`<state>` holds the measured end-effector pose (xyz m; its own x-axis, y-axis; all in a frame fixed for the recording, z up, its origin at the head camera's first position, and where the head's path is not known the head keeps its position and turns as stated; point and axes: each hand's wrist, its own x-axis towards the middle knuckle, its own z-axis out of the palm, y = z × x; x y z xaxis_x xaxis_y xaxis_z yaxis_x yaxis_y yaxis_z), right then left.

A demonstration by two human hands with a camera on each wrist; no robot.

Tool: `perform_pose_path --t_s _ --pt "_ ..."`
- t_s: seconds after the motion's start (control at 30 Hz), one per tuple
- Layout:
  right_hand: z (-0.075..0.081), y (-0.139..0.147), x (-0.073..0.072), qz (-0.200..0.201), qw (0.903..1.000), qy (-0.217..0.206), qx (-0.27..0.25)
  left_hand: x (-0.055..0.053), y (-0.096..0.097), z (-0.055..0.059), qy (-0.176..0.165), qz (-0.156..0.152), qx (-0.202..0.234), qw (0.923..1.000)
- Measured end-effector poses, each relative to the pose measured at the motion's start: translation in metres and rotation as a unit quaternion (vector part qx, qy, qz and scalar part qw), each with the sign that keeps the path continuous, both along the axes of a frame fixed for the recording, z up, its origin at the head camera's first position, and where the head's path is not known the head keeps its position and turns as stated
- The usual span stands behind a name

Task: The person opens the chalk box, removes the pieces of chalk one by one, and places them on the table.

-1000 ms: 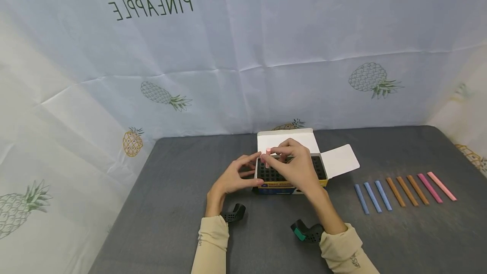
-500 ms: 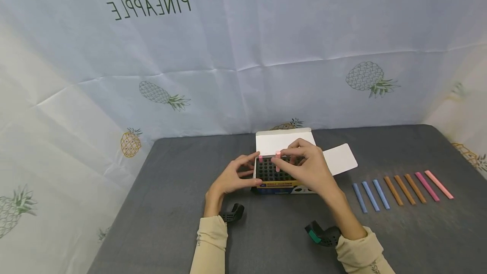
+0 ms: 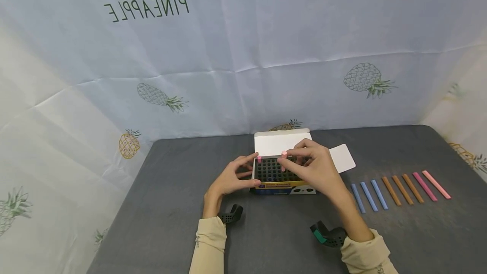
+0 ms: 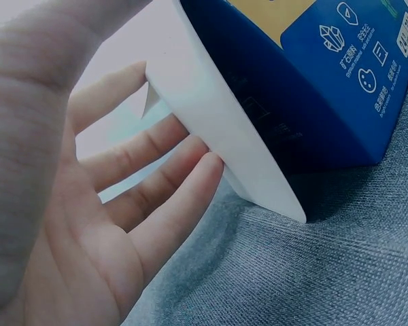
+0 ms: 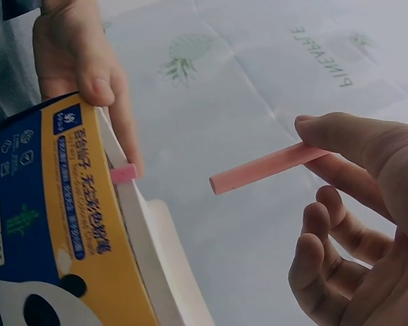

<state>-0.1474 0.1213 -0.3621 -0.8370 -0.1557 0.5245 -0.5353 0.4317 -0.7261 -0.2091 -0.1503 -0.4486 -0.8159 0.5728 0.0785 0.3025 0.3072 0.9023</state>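
My left hand (image 3: 230,176) grips the left end of an open chalk box (image 3: 281,190), thumb at the front corner and index finger at the back corner. In the left wrist view its fingers (image 4: 183,204) touch the white side flap (image 4: 224,122). My right hand (image 3: 316,166) pinches a light pink chalk stick (image 5: 258,168) between thumb and index finger, other fingers loosely curled. Seen from the head, that stick stands upright over the black holed insert (image 3: 271,173). A darker pink chalk stick (image 5: 124,173) pokes out of the insert's back left corner.
Right of the box, a row of chalk lies on the dark table: three blue sticks (image 3: 369,196), three brown sticks (image 3: 402,189), one magenta stick (image 3: 425,186) and one light pink stick (image 3: 436,184). The white lid (image 3: 277,143) stands raised; a side flap (image 3: 342,158) sticks out right.
My right hand has moved to the right across the box with the light pink chalk stick. The darker pink stick at the back left corner shows more plainly. My left hand stays on the box.
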Motion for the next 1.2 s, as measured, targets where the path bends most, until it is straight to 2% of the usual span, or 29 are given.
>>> perform_pose_path --t_s 0.57,1.2 --pt "0.011 0.022 0.007 -0.022 0.9995 -0.019 0.014 0.000 0.000 -0.001 -0.005 -0.002 0.014 0.9999" --pt "0.022 0.054 0.012 -0.071 0.9960 -0.030 0.045 0.002 0.000 0.000 -0.006 -0.002 0.016 0.9999"
